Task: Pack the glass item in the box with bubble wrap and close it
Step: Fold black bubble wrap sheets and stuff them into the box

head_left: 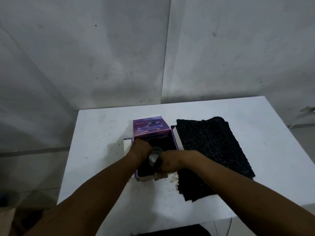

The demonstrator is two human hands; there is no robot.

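Glass (pixel 154 158) sits over the open purple box (pixel 154 133), gripped by curled fingers of right hand (pixel 167 163). Left hand (pixel 141 149) reaches into box; finger state unclear. Black bubble wrap (pixel 213 150) lies just beside on table (pixel 95 142).

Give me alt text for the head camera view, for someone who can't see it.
Two hands hold a glass item over an open purple box lined with black wrap, on a white table. More black bubble wrap lies flat to the box's right.
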